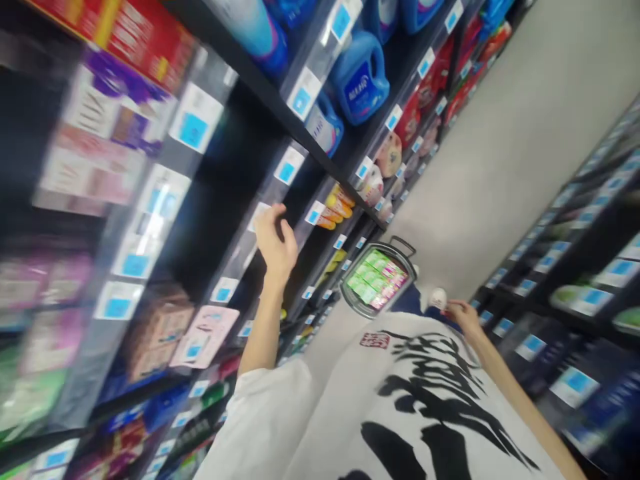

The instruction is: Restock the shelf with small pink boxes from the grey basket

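My left hand (275, 241) is raised to the shelf front on the left, its fingers curled around a clear shelf rail with a white price label (259, 215). My right hand (461, 312) hangs low at the right, fingers closed around a small white rounded thing (439, 298). Between the hands, on the floor, stands a grey shopping basket (351, 299) filled with green and pink packets (376, 277). My white shirt with black brush lettering (425, 407) fills the bottom of the view.
Dark shelves (235, 67) run along the left with blue detergent jugs (360, 80), red and pink boxes (203, 337) and blue price tags. Another shelf row (590, 267) lines the right. A grey aisle floor (510, 133) runs between them. The view is tilted and blurred.
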`<state>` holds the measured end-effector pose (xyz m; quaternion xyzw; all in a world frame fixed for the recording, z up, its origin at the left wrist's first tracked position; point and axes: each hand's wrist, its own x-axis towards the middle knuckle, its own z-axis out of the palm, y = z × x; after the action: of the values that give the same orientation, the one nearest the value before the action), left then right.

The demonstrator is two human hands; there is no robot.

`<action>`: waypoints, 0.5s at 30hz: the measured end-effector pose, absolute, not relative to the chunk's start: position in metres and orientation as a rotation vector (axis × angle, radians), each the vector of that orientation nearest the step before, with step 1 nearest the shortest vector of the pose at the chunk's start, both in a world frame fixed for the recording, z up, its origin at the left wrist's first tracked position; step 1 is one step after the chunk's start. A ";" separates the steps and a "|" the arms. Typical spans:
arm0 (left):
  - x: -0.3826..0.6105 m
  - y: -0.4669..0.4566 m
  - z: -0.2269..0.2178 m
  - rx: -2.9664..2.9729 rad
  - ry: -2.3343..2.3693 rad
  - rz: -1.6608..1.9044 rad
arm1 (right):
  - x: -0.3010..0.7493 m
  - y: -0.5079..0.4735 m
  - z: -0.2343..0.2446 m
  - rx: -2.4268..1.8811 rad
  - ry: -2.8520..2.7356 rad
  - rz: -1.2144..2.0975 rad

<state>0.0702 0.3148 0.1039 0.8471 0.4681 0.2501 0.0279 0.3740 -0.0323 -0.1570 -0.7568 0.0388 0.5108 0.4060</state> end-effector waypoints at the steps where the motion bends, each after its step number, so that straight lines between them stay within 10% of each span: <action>1: 0.075 0.277 0.077 2.598 1.380 0.647 | 0.374 -0.042 -0.160 -1.967 0.062 1.312; 5: 0.108 0.122 -0.027 2.290 1.005 -0.551 | 0.381 -0.087 -0.177 -2.190 -0.138 1.379; 15: 0.051 -0.001 -0.135 1.782 1.149 -0.926 | 0.370 -0.157 -0.180 -2.577 -0.525 1.579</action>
<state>0.0512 -0.0015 -0.1349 0.7052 0.4546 -0.3664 0.4023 0.3701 -0.1567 -0.1805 -0.8395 -0.1711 0.5144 0.0372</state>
